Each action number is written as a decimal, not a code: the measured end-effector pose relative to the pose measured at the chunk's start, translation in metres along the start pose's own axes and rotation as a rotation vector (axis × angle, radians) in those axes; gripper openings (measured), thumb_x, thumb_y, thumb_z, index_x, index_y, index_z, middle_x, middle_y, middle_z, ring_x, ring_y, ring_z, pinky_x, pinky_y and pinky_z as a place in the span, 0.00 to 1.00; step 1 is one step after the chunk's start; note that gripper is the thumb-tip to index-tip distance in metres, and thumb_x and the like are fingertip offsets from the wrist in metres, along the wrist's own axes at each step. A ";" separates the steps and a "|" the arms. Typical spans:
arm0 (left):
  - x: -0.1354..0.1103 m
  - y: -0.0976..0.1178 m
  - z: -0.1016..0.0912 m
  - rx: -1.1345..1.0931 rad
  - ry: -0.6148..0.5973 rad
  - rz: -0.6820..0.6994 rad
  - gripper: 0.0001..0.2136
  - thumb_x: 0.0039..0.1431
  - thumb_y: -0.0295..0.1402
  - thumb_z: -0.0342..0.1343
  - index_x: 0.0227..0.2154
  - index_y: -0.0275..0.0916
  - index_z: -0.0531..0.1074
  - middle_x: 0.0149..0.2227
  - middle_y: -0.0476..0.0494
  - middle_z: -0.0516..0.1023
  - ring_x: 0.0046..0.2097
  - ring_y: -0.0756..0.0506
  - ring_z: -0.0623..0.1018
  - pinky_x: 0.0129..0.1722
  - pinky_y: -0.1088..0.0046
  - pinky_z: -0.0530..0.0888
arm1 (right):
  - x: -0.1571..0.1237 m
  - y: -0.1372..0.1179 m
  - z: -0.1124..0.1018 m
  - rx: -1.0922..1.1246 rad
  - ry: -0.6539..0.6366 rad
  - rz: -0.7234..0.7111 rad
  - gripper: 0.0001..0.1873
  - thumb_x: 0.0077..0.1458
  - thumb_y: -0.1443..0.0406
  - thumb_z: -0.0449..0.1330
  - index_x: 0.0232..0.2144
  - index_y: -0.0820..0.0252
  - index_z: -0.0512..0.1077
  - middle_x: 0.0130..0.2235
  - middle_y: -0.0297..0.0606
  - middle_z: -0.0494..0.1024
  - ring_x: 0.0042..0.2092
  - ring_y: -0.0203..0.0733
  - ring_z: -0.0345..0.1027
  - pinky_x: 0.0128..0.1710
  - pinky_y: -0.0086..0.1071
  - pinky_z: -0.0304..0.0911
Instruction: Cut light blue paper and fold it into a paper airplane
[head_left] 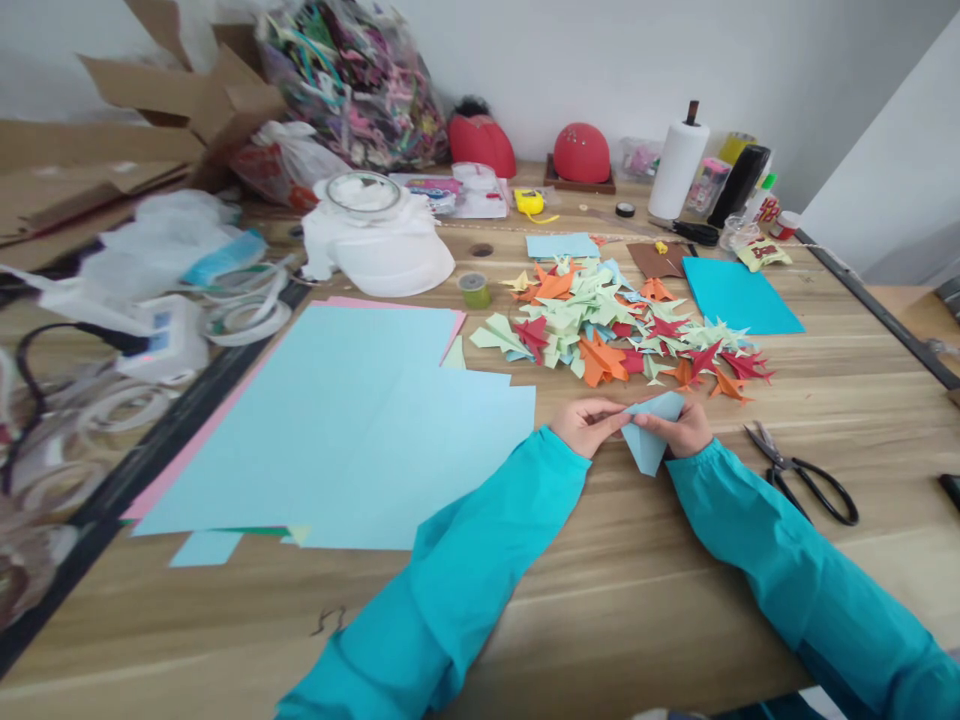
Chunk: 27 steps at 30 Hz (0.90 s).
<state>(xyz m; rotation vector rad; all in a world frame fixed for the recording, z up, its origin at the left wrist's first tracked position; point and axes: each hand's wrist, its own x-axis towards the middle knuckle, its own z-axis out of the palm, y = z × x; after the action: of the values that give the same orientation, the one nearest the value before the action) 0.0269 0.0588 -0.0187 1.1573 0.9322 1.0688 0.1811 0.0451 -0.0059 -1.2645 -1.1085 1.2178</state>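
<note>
Both hands meet over a small folded piece of light blue paper (649,432) just above the wooden table (675,580). My left hand (589,424) pinches its left edge with closed fingers. My right hand (684,430) grips its right side, fingers curled on the fold. The paper's point hangs down between my wrists. Both arms wear teal sleeves. Just beyond my hands lies a pile of folded paper shapes (615,330) in green, orange, red and blue.
Large light blue sheets over pink ones (337,420) lie to the left. Black scissors (806,475) rest to the right. A blue sheet (739,295), paper towel roll (677,168), green tape spool (474,289), white containers (375,235), tape rolls and cardboard crowd the back and left.
</note>
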 end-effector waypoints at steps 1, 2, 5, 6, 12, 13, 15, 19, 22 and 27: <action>-0.001 0.001 -0.001 0.005 -0.008 0.000 0.18 0.38 0.45 0.65 0.29 0.36 0.78 0.27 0.46 0.79 0.28 0.48 0.77 0.30 0.73 0.76 | 0.000 0.000 0.000 -0.007 0.002 -0.007 0.19 0.27 0.55 0.72 0.24 0.60 0.77 0.26 0.38 0.79 0.27 0.43 0.72 0.29 0.36 0.71; -0.002 0.003 -0.001 0.009 -0.014 -0.004 0.17 0.39 0.44 0.65 0.29 0.36 0.78 0.27 0.46 0.79 0.28 0.49 0.77 0.30 0.73 0.76 | -0.001 0.000 0.000 -0.015 0.000 -0.013 0.19 0.27 0.55 0.72 0.24 0.60 0.77 0.26 0.38 0.79 0.27 0.43 0.73 0.29 0.36 0.71; -0.003 0.004 -0.002 0.009 -0.016 -0.028 0.15 0.41 0.41 0.65 0.30 0.36 0.78 0.25 0.46 0.79 0.27 0.49 0.76 0.30 0.74 0.75 | -0.001 0.000 0.001 -0.034 -0.013 -0.038 0.16 0.30 0.55 0.71 0.23 0.58 0.77 0.26 0.37 0.80 0.28 0.44 0.73 0.29 0.35 0.70; -0.002 0.003 -0.002 0.006 -0.009 -0.037 0.15 0.40 0.41 0.65 0.29 0.36 0.78 0.24 0.47 0.78 0.26 0.49 0.76 0.30 0.74 0.75 | -0.001 0.000 0.001 -0.039 -0.013 -0.044 0.16 0.31 0.54 0.70 0.23 0.58 0.77 0.27 0.37 0.80 0.28 0.43 0.73 0.29 0.35 0.70; 0.004 -0.007 0.001 -0.011 0.051 -0.075 0.15 0.38 0.41 0.66 0.26 0.35 0.78 0.23 0.46 0.78 0.26 0.49 0.76 0.28 0.72 0.75 | 0.002 0.001 -0.001 -0.046 -0.041 0.006 0.18 0.28 0.56 0.72 0.25 0.60 0.77 0.27 0.38 0.80 0.29 0.44 0.73 0.29 0.36 0.71; 0.005 -0.009 0.002 -0.014 0.050 -0.071 0.15 0.38 0.41 0.66 0.27 0.35 0.78 0.23 0.46 0.78 0.26 0.48 0.76 0.28 0.72 0.75 | 0.002 0.001 -0.002 -0.045 -0.051 0.020 0.19 0.27 0.56 0.72 0.25 0.60 0.77 0.27 0.38 0.80 0.29 0.44 0.73 0.29 0.36 0.71; 0.006 -0.010 0.002 -0.013 0.046 -0.066 0.14 0.38 0.41 0.66 0.27 0.36 0.78 0.23 0.46 0.78 0.25 0.49 0.76 0.28 0.72 0.75 | 0.002 0.001 -0.001 -0.041 -0.042 0.025 0.19 0.28 0.56 0.72 0.25 0.60 0.77 0.27 0.38 0.80 0.29 0.44 0.73 0.29 0.36 0.70; 0.005 -0.011 0.001 -0.012 0.049 -0.069 0.14 0.38 0.40 0.66 0.26 0.36 0.78 0.22 0.47 0.78 0.24 0.49 0.75 0.27 0.73 0.75 | -0.001 -0.001 0.002 -0.033 0.002 -0.010 0.17 0.30 0.55 0.71 0.23 0.61 0.76 0.27 0.38 0.79 0.28 0.43 0.73 0.29 0.35 0.69; 0.005 -0.011 0.000 -0.022 0.038 -0.060 0.14 0.37 0.41 0.66 0.26 0.36 0.78 0.21 0.47 0.77 0.23 0.50 0.74 0.26 0.74 0.74 | -0.002 -0.002 0.004 -0.028 0.010 -0.024 0.17 0.31 0.55 0.71 0.22 0.61 0.76 0.26 0.38 0.79 0.28 0.42 0.72 0.27 0.34 0.69; 0.005 -0.010 0.000 0.025 0.026 -0.048 0.15 0.39 0.42 0.65 0.26 0.35 0.78 0.22 0.46 0.78 0.25 0.49 0.74 0.26 0.74 0.73 | 0.000 0.001 0.002 -0.017 -0.006 -0.045 0.15 0.32 0.57 0.70 0.22 0.61 0.76 0.27 0.38 0.79 0.28 0.40 0.71 0.26 0.32 0.68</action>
<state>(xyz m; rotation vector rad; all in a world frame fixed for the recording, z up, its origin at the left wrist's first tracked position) 0.0292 0.0626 -0.0288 1.1382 0.9912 1.0385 0.1791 0.0452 -0.0065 -1.2431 -1.1477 1.1815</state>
